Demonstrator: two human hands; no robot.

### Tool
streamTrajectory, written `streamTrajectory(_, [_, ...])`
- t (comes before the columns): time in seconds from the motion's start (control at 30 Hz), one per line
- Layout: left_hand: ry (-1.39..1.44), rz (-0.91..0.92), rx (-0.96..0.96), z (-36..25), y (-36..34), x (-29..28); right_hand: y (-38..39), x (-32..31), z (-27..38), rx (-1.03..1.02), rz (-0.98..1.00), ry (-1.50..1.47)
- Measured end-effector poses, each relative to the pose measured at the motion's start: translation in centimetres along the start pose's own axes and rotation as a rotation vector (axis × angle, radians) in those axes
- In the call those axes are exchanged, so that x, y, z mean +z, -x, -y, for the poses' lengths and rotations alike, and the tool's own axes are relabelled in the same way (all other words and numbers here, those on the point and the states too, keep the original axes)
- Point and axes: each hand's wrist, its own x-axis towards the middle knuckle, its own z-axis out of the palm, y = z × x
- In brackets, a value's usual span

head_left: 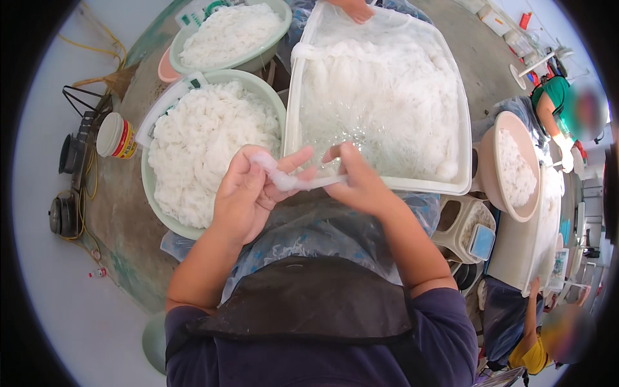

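My left hand (244,193) is in front of the white tray, palm partly turned up. Its thumb and fingers hold one end of a wet, translucent white strand (287,180), while the other fingers stretch out. The strand runs across to my right hand (361,180), whose curled fingers pinch its other end. Just beyond my hands is a large white rectangular tray (465,129) with water and a soft white stringy mass (387,97). On the left stands a pale green basin (149,184) heaped with crumpled white material (213,142). I cannot tell what the material is.
A second green basin (284,32) of white material stands behind the first. Another person's hand (354,9) is at the tray's far edge. To the right are a beige stool (459,226), a pink basin (493,161) and two co-workers. A lidded bucket (111,135) stands left.
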Motion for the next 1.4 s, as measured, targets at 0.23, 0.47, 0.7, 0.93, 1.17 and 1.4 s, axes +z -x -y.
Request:
streamTrajectory(0.23, [-0.060,-0.296,-0.061,0.8,-2.0,0.7,0.8,3.6,1.1,-0.242,0.300,-0.215])
streamTrajectory(0.47, [-1.150,-0.303,0.055,0.5,-2.3,-2.3,0.8,0.0,1.6,-0.288,0.007,-0.175])
streamTrajectory(0.7, [-1.151,0.450,0.488,2.1,-1.6,0.7,-0.7,-0.6,4.0,-0.340,0.256,-1.085])
streamTrajectory(0.93, [-1.366,-0.008,0.591,1.4,-1.5,-1.9,-0.1,2.7,-2.0,-0.743,0.160,0.203])
streamTrajectory(1.17, [-0.299,0.006,0.038,2.7,-0.9,-2.1,-0.7,4.3,0.3,-0.476,-0.083,0.148])
streamTrajectory(1.4, [-1.726,0.333,0.494,1.2,-1.4,-2.6,-0.9,1.8,0.4,-0.346,0.194,0.588])
